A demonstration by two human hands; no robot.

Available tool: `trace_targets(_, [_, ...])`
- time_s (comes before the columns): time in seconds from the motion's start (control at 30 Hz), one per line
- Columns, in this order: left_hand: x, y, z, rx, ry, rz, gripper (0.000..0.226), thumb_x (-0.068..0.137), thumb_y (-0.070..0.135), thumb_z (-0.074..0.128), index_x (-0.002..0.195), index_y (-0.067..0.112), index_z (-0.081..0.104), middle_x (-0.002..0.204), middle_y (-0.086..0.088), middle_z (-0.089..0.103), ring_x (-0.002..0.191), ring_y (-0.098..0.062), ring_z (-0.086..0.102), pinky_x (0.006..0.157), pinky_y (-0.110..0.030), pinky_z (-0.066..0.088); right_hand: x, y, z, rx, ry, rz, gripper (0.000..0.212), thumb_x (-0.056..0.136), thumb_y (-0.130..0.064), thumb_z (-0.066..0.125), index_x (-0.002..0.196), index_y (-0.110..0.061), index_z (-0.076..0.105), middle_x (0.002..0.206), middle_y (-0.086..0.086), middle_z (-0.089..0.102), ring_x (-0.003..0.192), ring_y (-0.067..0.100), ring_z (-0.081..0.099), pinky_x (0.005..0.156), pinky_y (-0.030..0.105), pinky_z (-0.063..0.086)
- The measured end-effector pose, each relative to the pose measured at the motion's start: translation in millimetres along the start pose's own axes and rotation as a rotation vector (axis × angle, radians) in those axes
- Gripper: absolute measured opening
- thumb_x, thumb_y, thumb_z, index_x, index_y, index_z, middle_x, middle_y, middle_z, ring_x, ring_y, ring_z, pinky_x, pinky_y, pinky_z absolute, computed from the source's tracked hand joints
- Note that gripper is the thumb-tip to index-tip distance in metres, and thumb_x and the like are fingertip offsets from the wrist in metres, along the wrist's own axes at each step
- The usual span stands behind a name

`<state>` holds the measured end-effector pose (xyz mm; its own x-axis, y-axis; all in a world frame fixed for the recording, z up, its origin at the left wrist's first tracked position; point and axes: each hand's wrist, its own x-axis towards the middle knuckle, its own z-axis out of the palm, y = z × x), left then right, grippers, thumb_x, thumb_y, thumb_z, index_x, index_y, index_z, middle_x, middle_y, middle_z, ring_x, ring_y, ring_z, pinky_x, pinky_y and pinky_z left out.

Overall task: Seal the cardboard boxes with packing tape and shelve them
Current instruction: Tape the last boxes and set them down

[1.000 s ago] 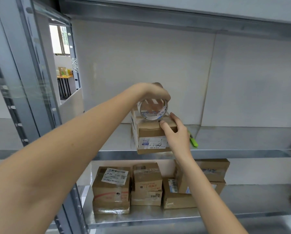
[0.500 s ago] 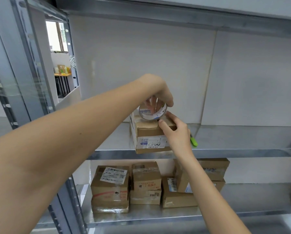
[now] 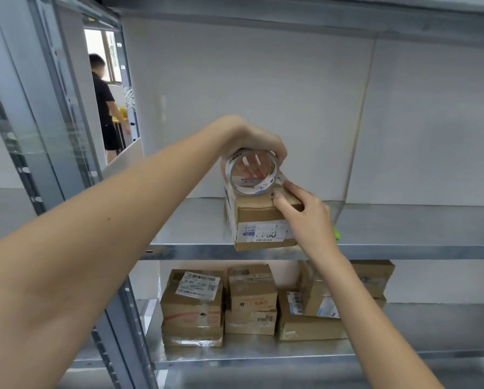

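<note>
A small cardboard box (image 3: 263, 220) sat at the front edge of the metal shelf (image 3: 195, 220), and the left hand (image 3: 253, 140) curled over a roll of clear packing tape (image 3: 253, 175), gripping it upright on the box's top. The right hand (image 3: 309, 217) pressed thumb and fingers against the box's top right corner, just beside the roll. On the shelf below the box stood several more taped cardboard boxes (image 3: 250, 299) in low stacks.
</note>
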<state>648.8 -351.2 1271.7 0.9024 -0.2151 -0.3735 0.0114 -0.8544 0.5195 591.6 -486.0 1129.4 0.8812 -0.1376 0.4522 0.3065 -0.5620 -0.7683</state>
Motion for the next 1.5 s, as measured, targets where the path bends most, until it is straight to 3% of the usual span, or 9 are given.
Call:
trace_targets(0.23, [-10, 8, 7, -0.010, -0.054, -0.078, 0.029, 0.082, 0.033, 0.058, 0.101, 0.012, 0.066, 0.100, -0.012, 0.060, 0.083, -0.032, 0.060, 0.080, -0.068, 0.050, 6, 8, -1, -0.245, -0.093, -0.044, 0.070, 0.084, -0.074, 0.035, 0.138, -0.032, 0.051, 0.136, -0.003, 0.054, 0.124, 0.022, 0.050, 0.098, 0.046, 0.045])
trace_targets(0.33, [-9, 4, 9, -0.051, -0.050, -0.064, 0.028, 0.082, 0.033, 0.057, 0.101, 0.013, 0.064, 0.098, -0.013, 0.059, 0.078, -0.033, 0.059, 0.080, -0.067, 0.051, 12, 10, -11, -0.143, -0.143, -0.056, 0.071, 0.091, -0.069, 0.040, 0.148, -0.028, 0.040, 0.148, -0.001, 0.046, 0.137, 0.021, 0.040, 0.110, 0.036, 0.034])
trace_targets(0.43, [-9, 3, 9, -0.043, -0.037, -0.030, 0.032, 0.084, 0.033, 0.056, 0.108, 0.013, 0.063, 0.097, -0.012, 0.060, 0.080, -0.034, 0.060, 0.069, -0.057, 0.057, 24, 34, -30, -0.055, 0.063, 0.163, 0.060, 0.099, -0.048, 0.044, 0.148, -0.013, 0.039, 0.120, 0.009, 0.061, 0.127, 0.026, 0.049, 0.087, 0.025, 0.032])
trace_targets(0.57, [-11, 3, 10, -0.009, -0.023, 0.021, 0.020, 0.091, 0.029, 0.053, 0.104, 0.014, 0.057, 0.087, -0.008, 0.061, 0.081, -0.034, 0.059, 0.047, -0.034, 0.054, 32, 85, -39, -0.534, -0.049, 0.305, 0.042, 0.093, -0.045, 0.055, 0.086, -0.003, 0.059, 0.099, 0.018, 0.057, 0.103, 0.040, 0.055, 0.070, 0.035, 0.039])
trace_targets(0.8, [-8, 2, 8, -0.024, -0.035, 0.018, 0.019, 0.088, 0.030, 0.053, 0.098, 0.015, 0.059, 0.087, -0.009, 0.062, 0.078, -0.034, 0.060, 0.057, -0.046, 0.058, 38, 89, -26, -0.730, -0.164, 0.090, 0.026, 0.096, -0.010, 0.046, 0.119, -0.002, 0.056, 0.102, 0.020, 0.058, 0.088, 0.038, 0.057, 0.065, 0.036, 0.041])
trace_targets(0.93, [-5, 0, 8, -0.046, -0.039, -0.019, 0.024, 0.082, 0.033, 0.056, 0.098, 0.015, 0.062, 0.095, -0.012, 0.065, 0.079, -0.033, 0.062, 0.076, -0.067, 0.052, 40, 81, -36, -0.207, 0.030, 0.218, 0.035, 0.096, -0.002, 0.037, 0.122, -0.004, 0.061, 0.091, 0.012, 0.063, 0.083, 0.030, 0.059, 0.066, 0.032, 0.043])
trace_targets(1.07, [-3, 0, 7, -0.054, -0.035, -0.007, 0.022, 0.082, 0.030, 0.056, 0.097, 0.014, 0.060, 0.092, -0.011, 0.066, 0.079, -0.032, 0.062, 0.068, -0.058, 0.057, 34, 42, -62, 0.737, 0.152, 0.328, 0.009, 0.094, -0.005, 0.057, 0.101, -0.004, 0.063, 0.062, 0.001, 0.048, 0.049, 0.010, 0.046, 0.043, 0.018, 0.036])
trace_targets(1.27, [-1, -1, 5, -0.047, -0.050, -0.026, 0.025, 0.079, 0.032, 0.057, 0.096, 0.014, 0.062, 0.098, -0.013, 0.066, 0.081, -0.032, 0.063, 0.078, -0.069, 0.051, 9, -8, -68, 0.660, 0.338, 0.044, 0.011, 0.093, -0.013, 0.061, 0.093, -0.006, 0.070, 0.053, -0.003, 0.053, 0.044, 0.015, 0.049, 0.041, 0.020, 0.033])
trace_targets(1.5, [1, -2, 6, -0.045, -0.043, -0.019, 0.023, 0.081, 0.033, 0.057, 0.092, 0.014, 0.062, 0.097, -0.013, 0.064, 0.080, -0.033, 0.061, 0.078, -0.070, 0.050, -6, -27, -51, 0.551, 0.175, -0.003, 0.017, 0.095, -0.007, 0.052, 0.098, -0.012, 0.068, 0.065, 0.010, 0.067, 0.055, 0.021, 0.065, 0.051, 0.022, 0.050])
